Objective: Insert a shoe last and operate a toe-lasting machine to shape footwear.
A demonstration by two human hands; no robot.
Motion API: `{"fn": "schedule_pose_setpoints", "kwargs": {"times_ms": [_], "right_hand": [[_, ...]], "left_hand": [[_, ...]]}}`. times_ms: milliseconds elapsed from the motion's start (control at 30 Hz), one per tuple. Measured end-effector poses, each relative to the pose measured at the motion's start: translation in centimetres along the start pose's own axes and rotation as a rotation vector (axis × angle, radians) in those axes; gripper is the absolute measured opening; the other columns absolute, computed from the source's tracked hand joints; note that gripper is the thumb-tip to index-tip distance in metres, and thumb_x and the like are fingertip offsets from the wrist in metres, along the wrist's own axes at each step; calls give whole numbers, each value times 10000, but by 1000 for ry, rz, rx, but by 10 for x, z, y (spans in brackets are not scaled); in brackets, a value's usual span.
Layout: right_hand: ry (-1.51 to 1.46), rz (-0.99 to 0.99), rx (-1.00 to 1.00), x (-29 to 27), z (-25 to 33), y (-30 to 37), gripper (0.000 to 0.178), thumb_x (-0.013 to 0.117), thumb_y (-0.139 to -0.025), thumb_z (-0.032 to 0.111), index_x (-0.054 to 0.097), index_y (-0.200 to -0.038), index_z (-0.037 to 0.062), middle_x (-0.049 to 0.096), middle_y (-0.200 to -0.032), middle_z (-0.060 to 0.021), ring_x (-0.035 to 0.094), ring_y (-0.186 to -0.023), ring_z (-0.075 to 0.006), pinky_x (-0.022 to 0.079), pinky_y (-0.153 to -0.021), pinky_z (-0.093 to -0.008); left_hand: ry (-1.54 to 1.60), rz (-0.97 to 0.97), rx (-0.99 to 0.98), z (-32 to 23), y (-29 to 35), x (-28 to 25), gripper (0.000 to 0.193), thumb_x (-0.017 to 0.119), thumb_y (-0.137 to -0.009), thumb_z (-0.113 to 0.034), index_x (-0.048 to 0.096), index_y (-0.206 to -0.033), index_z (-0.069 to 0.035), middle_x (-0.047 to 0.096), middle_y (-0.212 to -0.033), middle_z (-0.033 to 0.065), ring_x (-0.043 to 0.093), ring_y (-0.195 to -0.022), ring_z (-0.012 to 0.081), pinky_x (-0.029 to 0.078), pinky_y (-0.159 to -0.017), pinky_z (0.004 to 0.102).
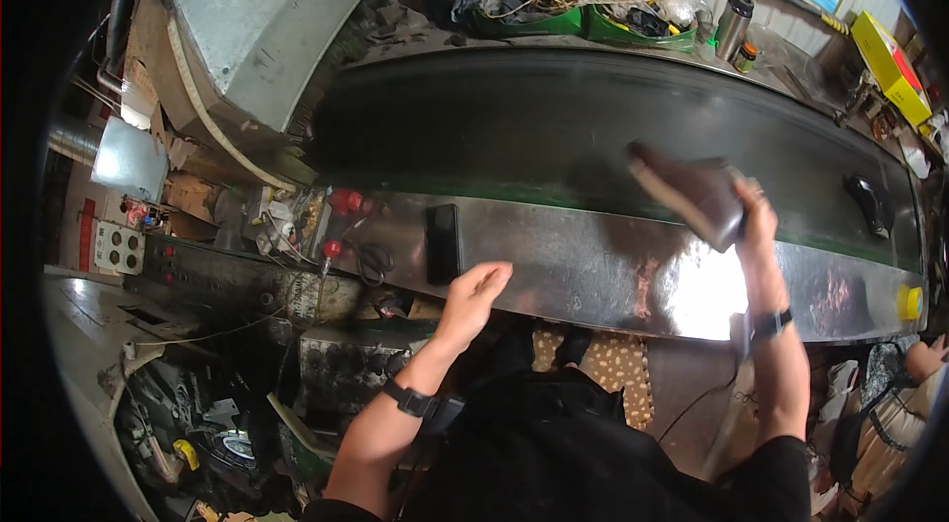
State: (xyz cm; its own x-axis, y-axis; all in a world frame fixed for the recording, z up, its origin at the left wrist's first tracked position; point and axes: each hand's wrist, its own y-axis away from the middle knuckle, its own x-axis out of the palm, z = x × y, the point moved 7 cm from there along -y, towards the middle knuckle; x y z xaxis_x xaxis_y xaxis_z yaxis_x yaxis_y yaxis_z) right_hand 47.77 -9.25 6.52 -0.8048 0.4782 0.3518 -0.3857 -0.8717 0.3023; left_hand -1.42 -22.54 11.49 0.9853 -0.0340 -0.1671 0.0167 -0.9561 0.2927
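Note:
My right hand (pixel 756 220) grips a dark brown shoe (pixel 695 198) by one end, holding it tilted over the front edge of the conveyor belt (pixel 474 122). The shoe is smeared by motion, and a paler strip runs along its lower side. My left hand (pixel 476 297) hovers over the near edge of the metal ledge (pixel 568 250), its fingers curled together with nothing visible in them. Close by it, a black phone-like slab (pixel 443 243) lies on the ledge. Farther right, a second dark shoe (pixel 870 205) rests on the belt.
A large metal hood (pixel 267 8) stands at the far left. Green bins (pixel 534 25) of wire and plastic, a steel flask (pixel 733 25) and a yellow box (pixel 890 65) line the back. Scissors (pixel 374 263) and red knobs (pixel 346 202) sit left of the slab. Another person's hand (pixel 926 361) shows at right.

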Motion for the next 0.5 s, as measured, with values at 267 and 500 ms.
{"fn": "schedule_pose_setpoints", "kwargs": {"times_ms": [267, 500], "right_hand": [[-275, 74, 4, -4, -68, -55, 277, 569, -931, -21, 587, -1197, -97, 706, -1022, -222, 718, -866, -272, 638, -777, -417], [1104, 923, -810, 255, -200, 238, 932, 765, -828, 369, 308, -1553, 2, 436, -1534, -234, 454, -1386, -415, 347, -1164, -538]], "left_hand": [[303, -323, -227, 72, 50, -80, 365, 567, -1063, -346, 662, -1085, 5, 721, -1092, 159, 683, -1053, 224, 523, -985, 371], [436, -402, -69, 48, 8, -89, 329, 588, -1049, -364, 609, -886, -78, 716, -961, 130, 687, -952, 221, 544, -943, 406]]}}
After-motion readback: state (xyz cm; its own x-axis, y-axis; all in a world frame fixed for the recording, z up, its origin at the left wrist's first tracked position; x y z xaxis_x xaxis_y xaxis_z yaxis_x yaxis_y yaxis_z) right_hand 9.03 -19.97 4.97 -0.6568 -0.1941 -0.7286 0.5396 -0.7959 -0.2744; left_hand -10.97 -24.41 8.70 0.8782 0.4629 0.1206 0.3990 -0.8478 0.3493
